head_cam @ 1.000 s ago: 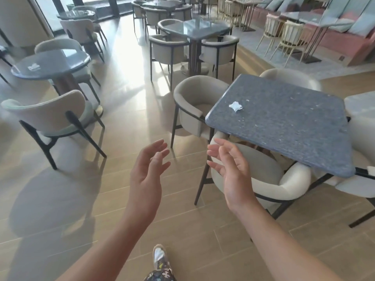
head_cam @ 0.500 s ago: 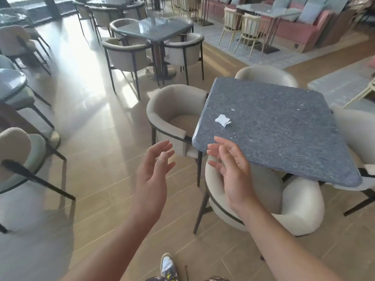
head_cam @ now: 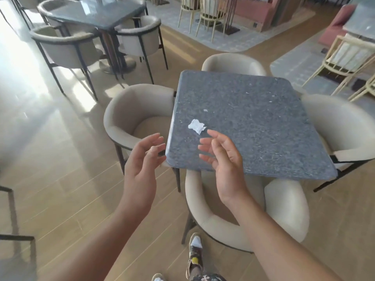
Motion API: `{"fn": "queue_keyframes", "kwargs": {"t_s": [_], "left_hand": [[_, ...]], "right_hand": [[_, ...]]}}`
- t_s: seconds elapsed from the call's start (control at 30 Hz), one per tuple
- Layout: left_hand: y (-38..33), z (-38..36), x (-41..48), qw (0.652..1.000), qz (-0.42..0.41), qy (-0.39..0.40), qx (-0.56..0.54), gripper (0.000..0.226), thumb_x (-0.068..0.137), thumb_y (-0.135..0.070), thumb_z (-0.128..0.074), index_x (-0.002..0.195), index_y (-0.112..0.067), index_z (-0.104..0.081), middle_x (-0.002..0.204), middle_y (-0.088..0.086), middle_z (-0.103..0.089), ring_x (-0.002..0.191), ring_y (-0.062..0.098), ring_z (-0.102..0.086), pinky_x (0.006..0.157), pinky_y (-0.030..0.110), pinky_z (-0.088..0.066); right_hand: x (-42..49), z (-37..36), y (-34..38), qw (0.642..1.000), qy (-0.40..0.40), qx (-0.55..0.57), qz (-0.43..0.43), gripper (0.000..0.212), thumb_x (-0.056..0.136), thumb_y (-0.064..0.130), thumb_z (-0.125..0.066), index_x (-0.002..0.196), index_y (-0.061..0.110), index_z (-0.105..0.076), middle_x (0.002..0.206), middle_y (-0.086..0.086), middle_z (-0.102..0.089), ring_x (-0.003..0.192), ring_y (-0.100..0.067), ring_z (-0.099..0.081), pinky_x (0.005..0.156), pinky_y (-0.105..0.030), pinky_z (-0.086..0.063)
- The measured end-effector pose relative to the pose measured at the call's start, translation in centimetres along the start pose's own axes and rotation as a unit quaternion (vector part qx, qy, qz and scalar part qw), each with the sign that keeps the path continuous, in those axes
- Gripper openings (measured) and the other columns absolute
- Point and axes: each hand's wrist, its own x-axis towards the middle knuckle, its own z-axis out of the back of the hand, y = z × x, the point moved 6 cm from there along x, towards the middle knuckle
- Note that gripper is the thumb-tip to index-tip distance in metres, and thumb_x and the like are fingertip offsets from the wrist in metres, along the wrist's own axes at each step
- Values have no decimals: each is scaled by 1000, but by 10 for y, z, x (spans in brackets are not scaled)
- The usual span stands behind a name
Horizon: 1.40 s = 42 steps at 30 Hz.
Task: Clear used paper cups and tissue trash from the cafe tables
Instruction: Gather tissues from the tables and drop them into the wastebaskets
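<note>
**What the view is hiding**

The top of the grey table (head_cam: 253,122) is covering its own base and most of the far chair (head_cam: 233,61). The near chair (head_cam: 284,211) is losing its seat under the table and the right forearm. The right hand (head_cam: 225,159) is masking part of the table's near edge. A white speck (head_cam: 205,110) beyond the crumpled tissue (head_cam: 196,126) is showing too small to identify. The chair on the right (head_cam: 334,128) is smearing into blur. The bottom edge is cutting off both forearms and a shoe (head_cam: 157,277), and the left edge is cutting a dark metal frame (head_cam: 12,218).
</note>
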Motion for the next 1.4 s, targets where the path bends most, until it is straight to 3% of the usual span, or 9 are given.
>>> {"fn": "queue_keyframes", "kwargs": {"t_s": [0.27, 0.4, 0.67, 0.83, 0.9, 1.0, 1.23, 1.33, 1.4], "left_hand": [[32, -52, 58, 1000, 11, -12, -4, 24, 107, -16, -49, 122, -20, -68, 124, 2, -72, 118, 20, -68, 96, 37, -57], [45, -68, 80, 1000, 25, -9, -10, 29, 99, -29, -51, 121, -22, -68, 126, 3, -70, 118, 19, -68, 91, 31, -56], [67, -79, 121, 999, 38, 11, -10, 29, 100, -28, -48, 121, -22, -67, 127, 4, -70, 119, 20, -67, 92, 32, -55], [90, -75, 142, 998, 55, -3, 7, 30, 100, -28, -48, 122, -20, -67, 124, 6, -71, 116, 22, -68, 93, 35, -56], [102, -74, 148, 998, 66, -8, 15, 31, 99, -28, -49, 123, -19, -67, 123, 6, -71, 115, 21, -68, 94, 37, -56], [120, -72, 158, 996, 77, -13, 29, 31, 99, -28, -49, 122, -19, -67, 122, 5, -72, 114, 20, -68, 94, 36, -57], [146, -67, 173, 995, 66, -6, 73, 30, 100, -26, -48, 121, -19, -68, 121, -3, -72, 118, 18, -66, 96, 39, -57], [154, -61, 178, 992, 51, 6, 117, 32, 101, -29, -49, 124, -19, -67, 124, -3, -70, 124, 24, -64, 102, 53, -53], [157, -56, 184, 992, 49, 1, 120, 31, 101, -29, -48, 124, -21, -67, 125, -3, -70, 124, 26, -63, 103, 58, -50]], "right_hand": [[81, 28, -7, 1000, 8, -4, -8, 29, 96, 38, -57, 120, 27, -69, 111, -2, -74, 102, -17, -69, 94, -40, -55], [106, 39, -11, 1000, 8, -24, -14, 30, 97, 38, -56, 122, 26, -68, 110, 0, -74, 102, -17, -70, 93, -39, -57], [148, 42, -35, 999, 0, -40, -24, 28, 96, 36, -58, 121, 27, -67, 110, 4, -73, 102, -10, -69, 94, -37, -56], [204, 45, -103, 982, 4, -182, -45, 19, 102, 26, -63, 121, 29, -67, 106, 18, -69, 101, 2, -63, 98, -30, -52], [237, 48, -144, 950, 18, -303, -67, 31, 100, 18, -64, 131, 22, -65, 123, 3, -65, 113, -9, -61, 104, -31, -46], [283, 41, -201, 866, 113, -484, -65, 50, 95, 5, -59, 144, 12, -55, 143, -14, -52, 131, -32, -51, 108, -32, -36], [352, 20, -283, 671, 248, -699, -25, 70, 93, 3, -60, 155, 23, -36, 161, -4, -29, 150, -35, -22, 107, -49, -42], [369, 10, -309, 630, 274, -726, -20, 72, 96, 3, -59, 157, 28, -33, 169, -2, -17, 157, -38, -10, 118, -53, -34], [375, 5, -320, 617, 289, -731, -22, 73, 96, 0, -59, 158, 28, -32, 169, -4, -16, 156, -37, -13, 117, -53, -36]]}}
